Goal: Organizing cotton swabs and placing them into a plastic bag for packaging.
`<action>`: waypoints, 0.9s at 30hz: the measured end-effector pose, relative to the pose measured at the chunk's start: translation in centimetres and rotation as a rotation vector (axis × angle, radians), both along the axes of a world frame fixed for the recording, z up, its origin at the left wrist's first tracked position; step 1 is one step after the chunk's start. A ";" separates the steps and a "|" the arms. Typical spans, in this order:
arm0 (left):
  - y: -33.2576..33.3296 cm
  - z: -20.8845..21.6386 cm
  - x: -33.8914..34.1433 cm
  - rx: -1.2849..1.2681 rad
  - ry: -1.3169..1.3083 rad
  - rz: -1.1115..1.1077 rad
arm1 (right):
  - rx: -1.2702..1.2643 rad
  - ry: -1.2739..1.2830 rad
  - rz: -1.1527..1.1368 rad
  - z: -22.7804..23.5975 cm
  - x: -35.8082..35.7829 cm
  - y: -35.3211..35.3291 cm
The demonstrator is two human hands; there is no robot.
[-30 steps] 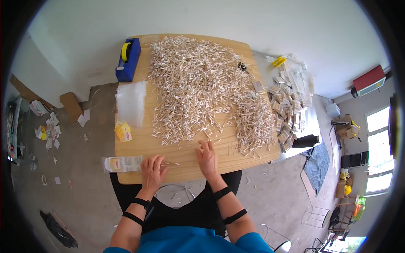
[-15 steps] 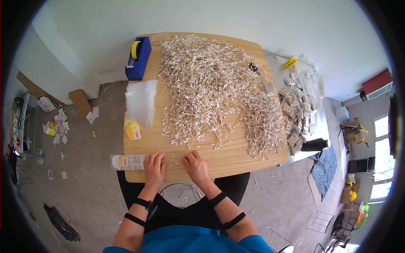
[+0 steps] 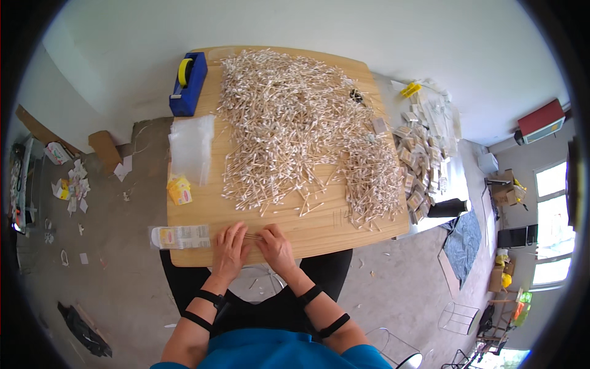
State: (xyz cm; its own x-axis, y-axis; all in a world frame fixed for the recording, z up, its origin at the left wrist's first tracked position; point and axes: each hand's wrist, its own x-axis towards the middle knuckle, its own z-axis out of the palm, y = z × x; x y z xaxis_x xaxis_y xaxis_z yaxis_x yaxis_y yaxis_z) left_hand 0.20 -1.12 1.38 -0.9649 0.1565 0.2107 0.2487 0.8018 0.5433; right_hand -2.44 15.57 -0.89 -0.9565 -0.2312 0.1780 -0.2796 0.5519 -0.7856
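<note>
At the near edge of the wooden table, a few cotton swabs [image 3: 252, 237] stretch between my two hands. My left hand [image 3: 231, 247] closes on one end of them, and my right hand [image 3: 275, 249] pinches the other end. Just left of my left hand lies a clear bag packed with cotton swabs [image 3: 192, 237], with a yellow and white card at its left end. Beyond my hands spreads a big loose heap of cotton swabs [image 3: 276, 123]. Fingers cover much of the swabs that I hold.
On the table's left side are a blue tape dispenser [image 3: 189, 83], a stack of clear bags [image 3: 190, 147] and yellow cards [image 3: 179, 190]. Many packed bundles [image 3: 421, 163] lie on a side surface to the right. A wire stool [image 3: 458, 318] stands on the floor.
My hands have drawn closer together around the swabs. My left hand has come away from the packed bag's right end. The whole view has shifted slightly.
</note>
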 end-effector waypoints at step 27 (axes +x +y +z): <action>0.2 -1.8 0.6 -0.055 0.044 -0.133 | 0.337 -0.224 -0.682 0.6 -3.8 5.5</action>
State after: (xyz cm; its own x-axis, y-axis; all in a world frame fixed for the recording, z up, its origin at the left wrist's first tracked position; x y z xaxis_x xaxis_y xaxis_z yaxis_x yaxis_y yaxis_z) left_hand 0.83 -0.92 -0.41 -0.9250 0.2943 0.2403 0.3771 0.7885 0.4859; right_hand -6.23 21.09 -0.27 -0.9112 0.4118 -0.0111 0.3511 0.7624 -0.5435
